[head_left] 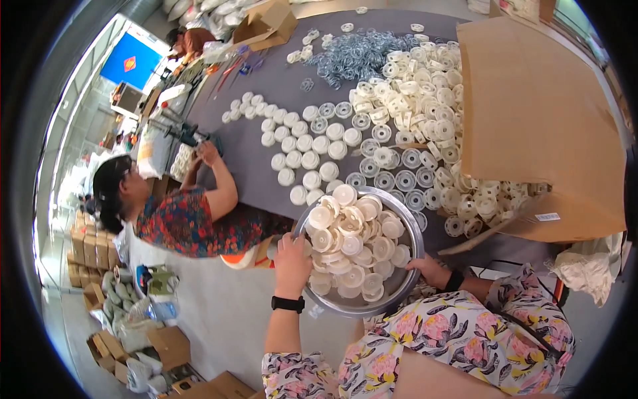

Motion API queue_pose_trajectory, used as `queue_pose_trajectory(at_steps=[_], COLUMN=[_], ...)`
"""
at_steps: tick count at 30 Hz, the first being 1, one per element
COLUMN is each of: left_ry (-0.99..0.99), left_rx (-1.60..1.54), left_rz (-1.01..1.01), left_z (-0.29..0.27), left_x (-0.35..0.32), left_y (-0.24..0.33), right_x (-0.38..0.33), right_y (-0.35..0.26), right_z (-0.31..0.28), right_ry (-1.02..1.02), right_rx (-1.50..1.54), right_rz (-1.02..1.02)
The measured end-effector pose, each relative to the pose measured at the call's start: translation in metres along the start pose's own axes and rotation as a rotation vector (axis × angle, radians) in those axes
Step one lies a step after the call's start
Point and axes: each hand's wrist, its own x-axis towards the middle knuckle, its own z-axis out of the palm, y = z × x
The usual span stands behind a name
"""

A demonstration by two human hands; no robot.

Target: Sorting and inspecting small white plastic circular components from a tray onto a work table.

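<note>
Both hands on the metal bowl (393,292) here, at the surface's (252,169) near edge! Left hand (292,265) curls round the left rim, right hand (430,271) grips the right. White plastic pieces (352,246) heap inside; a brown carton (531,126) sits far right.

Shows a workshop with smooth pale grey floor (219,299) and long dark grey counter (256,169). Gets bright white light along pale wall (66,113) at left. Has blue panel (139,63) with red diamond upper left, stacked cardboard boxes (90,251) along left side, open cartons (169,347) on floor lower left, pale sacks (199,12) piled at far end.
</note>
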Motion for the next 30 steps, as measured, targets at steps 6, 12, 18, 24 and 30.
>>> queue_pose_trajectory(at_steps=[6,12,18,24,30], left_ry=[-0.145,-0.094,-0.200,-0.140,-0.126], left_rx=[0.145,0.106,-0.283,-0.759,-0.406], left_rz=[0.240,0.553,0.643,0.252,0.264], left_z=[0.044,0.076,0.035,0.113,0.168], left_x=[0.052,0.141,0.203,0.307,0.349], left_y=[-0.002,-0.012,-0.009,-0.038,-0.038], right_x=[0.009,0.012,0.025,0.023,0.008], right_y=[0.086,0.036,0.054,0.046,0.025], right_z=[-0.052,0.012,0.026,0.013,0.005], right_ry=[0.200,0.493,0.680,0.749,0.858], right_rx=[-0.119,0.197,0.374,0.473,0.456], right_rz=[-0.034,-0.070,-0.182,-0.174,-0.240])
